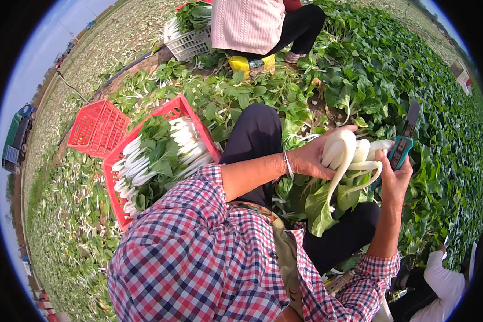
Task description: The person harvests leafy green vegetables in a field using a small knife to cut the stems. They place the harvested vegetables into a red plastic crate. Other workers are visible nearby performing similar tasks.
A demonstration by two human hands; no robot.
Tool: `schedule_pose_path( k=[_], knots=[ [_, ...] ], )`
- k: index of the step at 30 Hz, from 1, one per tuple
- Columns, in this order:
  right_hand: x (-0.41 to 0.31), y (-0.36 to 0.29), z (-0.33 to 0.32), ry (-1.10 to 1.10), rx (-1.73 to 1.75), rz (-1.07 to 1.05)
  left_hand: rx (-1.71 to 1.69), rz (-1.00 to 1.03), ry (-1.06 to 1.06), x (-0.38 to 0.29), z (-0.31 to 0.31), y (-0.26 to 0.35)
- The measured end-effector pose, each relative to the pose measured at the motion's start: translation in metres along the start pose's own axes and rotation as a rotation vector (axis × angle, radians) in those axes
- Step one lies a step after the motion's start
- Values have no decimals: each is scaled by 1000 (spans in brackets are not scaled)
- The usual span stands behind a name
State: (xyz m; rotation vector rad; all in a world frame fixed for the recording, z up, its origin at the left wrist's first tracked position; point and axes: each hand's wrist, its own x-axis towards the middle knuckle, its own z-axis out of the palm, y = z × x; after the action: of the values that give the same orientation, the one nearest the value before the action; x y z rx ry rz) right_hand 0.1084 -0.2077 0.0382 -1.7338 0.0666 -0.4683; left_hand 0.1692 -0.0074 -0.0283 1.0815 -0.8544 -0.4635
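My left hand [316,156] is closed around the white stems of several bok choy plants [340,151], held in front of my bent knees. Their green leaves [321,211] hang downward, and a few outer stalks bend away from the bunch. In my right hand [396,179] is a utility knife with a teal handle [401,151]. Its dark blade [412,114] points up and away from the bunch. The thumb of that hand touches a bent outer stalk at the bunch's right side.
Left of my knee, a red plastic crate [114,191] holds stacked bok choy [135,161]. Another red crate [98,128] stands beyond it. Ahead, a person [247,26] sits near a white crate [189,45] of greens. Growing plants [438,157] spread rightward; another person [442,281] is at lower right.
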Motion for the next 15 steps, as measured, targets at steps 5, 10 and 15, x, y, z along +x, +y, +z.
schedule_pose_path(
  k=[5, 10, 15],
  knots=[
    [13, 4, 50, -151, -50, 126, -144, -150, 79, -49, -22, 2],
    [37, 8, 102, -284, -129, 137, -197, 20, 308, -80, -45, 4],
    [41, -7, 143, -526, 4, 128, -396, 81, 499, -107, -57, 19]
  ],
)
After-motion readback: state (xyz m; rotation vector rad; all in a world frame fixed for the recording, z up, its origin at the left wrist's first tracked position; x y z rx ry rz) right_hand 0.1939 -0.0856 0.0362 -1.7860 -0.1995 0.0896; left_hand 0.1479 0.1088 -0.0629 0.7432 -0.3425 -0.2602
